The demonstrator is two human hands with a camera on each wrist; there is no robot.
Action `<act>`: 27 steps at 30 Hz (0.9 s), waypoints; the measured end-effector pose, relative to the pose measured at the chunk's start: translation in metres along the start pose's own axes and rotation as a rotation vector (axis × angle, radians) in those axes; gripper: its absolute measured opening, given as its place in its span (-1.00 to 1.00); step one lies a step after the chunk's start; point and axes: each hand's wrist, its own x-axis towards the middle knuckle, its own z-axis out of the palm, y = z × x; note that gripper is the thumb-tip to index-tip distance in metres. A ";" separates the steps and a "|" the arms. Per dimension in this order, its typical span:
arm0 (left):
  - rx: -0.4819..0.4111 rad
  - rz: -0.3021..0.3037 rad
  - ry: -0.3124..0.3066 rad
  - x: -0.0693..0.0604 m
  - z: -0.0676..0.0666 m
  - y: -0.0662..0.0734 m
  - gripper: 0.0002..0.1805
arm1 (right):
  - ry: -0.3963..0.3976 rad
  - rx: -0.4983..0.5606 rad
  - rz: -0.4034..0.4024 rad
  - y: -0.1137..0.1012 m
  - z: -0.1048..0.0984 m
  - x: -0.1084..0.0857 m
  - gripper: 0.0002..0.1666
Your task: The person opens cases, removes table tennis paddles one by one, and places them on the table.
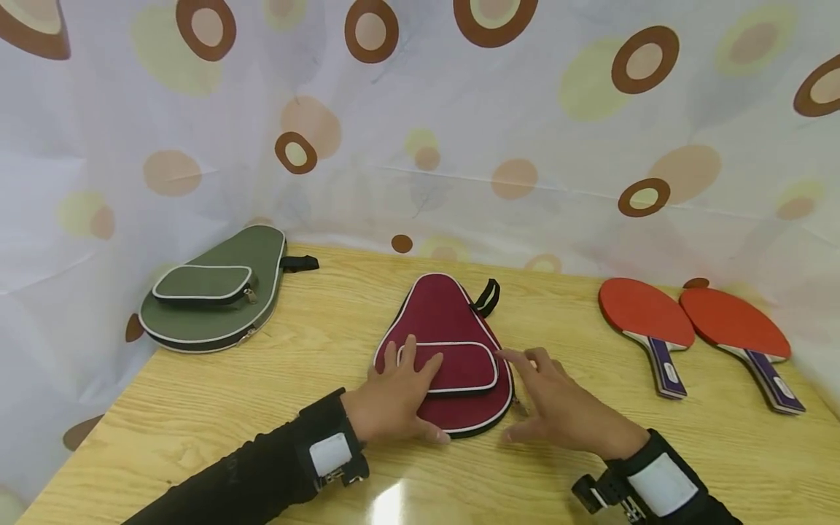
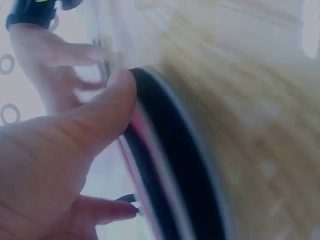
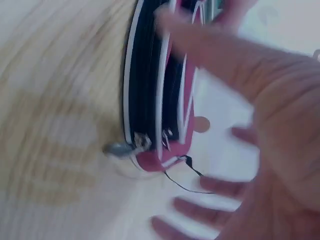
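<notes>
A dark red paddle-shaped case [image 1: 446, 310] with white piping and a front pocket lies at the middle of the table. My left hand [image 1: 397, 397] is over its lower left part, fingers spread; in the left wrist view the thumb [image 2: 112, 107] is at the black zipped side. At the right edge is my right hand [image 1: 558, 405], fingers apart and holding nothing. The right wrist view shows metal zipper pulls [image 3: 127, 147] at the end of the case's side [image 3: 142, 75], with the right thumb [image 3: 210, 47] near it. Whether that thumb touches cannot be seen.
A green paddle-shaped case [image 1: 210, 317] lies at the back left of the wooden table [image 1: 262, 386]. Two red table tennis paddles [image 1: 646, 313] [image 1: 735, 321] lie side by side at the right. Behind the table hangs a white sheet [image 1: 459, 131] with brown and yellow spots.
</notes>
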 end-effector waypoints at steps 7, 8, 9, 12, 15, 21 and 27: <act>0.061 0.018 -0.067 0.009 0.003 -0.009 0.09 | -0.037 0.014 -0.080 -0.004 0.013 0.011 0.06; 0.053 0.022 -0.070 0.010 0.003 -0.010 0.08 | -0.035 0.006 -0.073 -0.004 0.016 0.011 0.02; 0.046 0.029 -0.072 0.011 0.002 -0.012 0.07 | -0.031 -0.001 -0.064 -0.004 0.017 0.012 -0.02; 0.028 0.047 -0.068 0.012 0.000 -0.014 0.03 | -0.013 -0.008 -0.052 -0.003 0.021 0.012 -0.07; 0.016 0.060 -0.061 0.014 -0.001 -0.016 0.01 | -0.004 -0.024 -0.046 -0.004 0.023 0.014 -0.09; -0.005 0.062 -0.062 0.020 -0.002 -0.020 -0.02 | 0.008 -0.059 -0.021 -0.006 0.024 0.019 -0.09; 0.004 0.056 -0.081 0.032 -0.004 -0.025 -0.04 | 0.036 -0.083 -0.002 -0.004 0.024 0.025 -0.13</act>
